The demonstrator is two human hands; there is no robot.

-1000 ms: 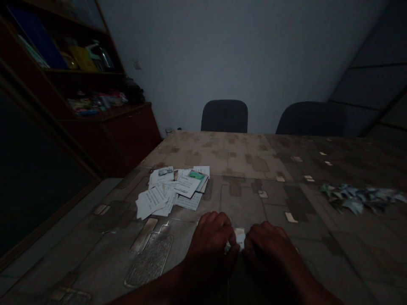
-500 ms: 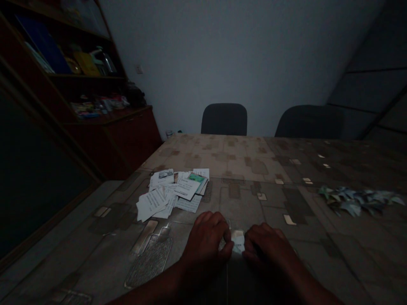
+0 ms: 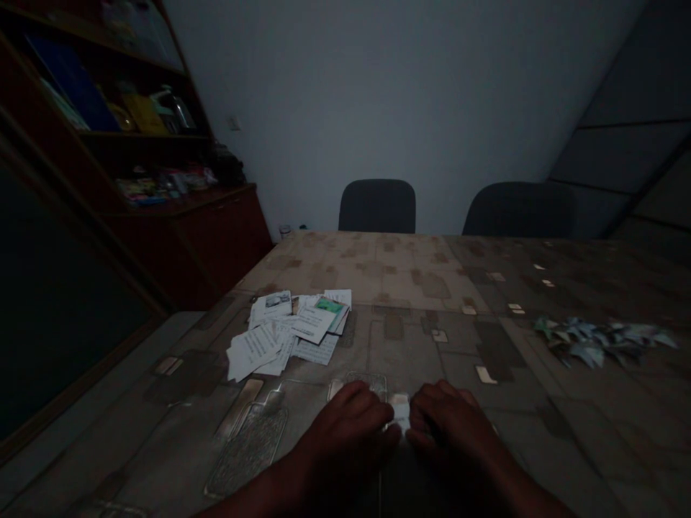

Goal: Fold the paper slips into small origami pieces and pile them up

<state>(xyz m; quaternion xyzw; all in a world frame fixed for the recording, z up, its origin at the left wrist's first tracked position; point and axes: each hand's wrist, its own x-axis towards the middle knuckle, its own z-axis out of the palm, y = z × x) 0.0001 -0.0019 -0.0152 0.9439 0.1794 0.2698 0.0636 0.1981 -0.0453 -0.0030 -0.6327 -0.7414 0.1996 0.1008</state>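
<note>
Between my two hands, near the table's front edge, is a small folded piece of paper (image 3: 399,411). My left hand (image 3: 353,424) pinches its left side, with thumb and fingers closed. My right hand (image 3: 445,421) grips the right side, fingers curled in. Both hands cover most of the paper, so its full shape is hidden. Ahead and to the left lies a loose pile of printed paper pieces (image 3: 310,324), one with a green picture. Off to the right sits a heap of folded paper shapes (image 3: 588,342).
A patterned cloth covers the table (image 3: 399,277). Two dark chairs, one at the middle (image 3: 376,206) and one at the right (image 3: 518,210), stand behind the far edge. A wooden cabinet (image 3: 216,230) with loaded shelves is at the left. The room is dim.
My left hand has come slightly lower and its fingers have closed in around the paper. Both hands still hold it. The whole view has shifted a little.
</note>
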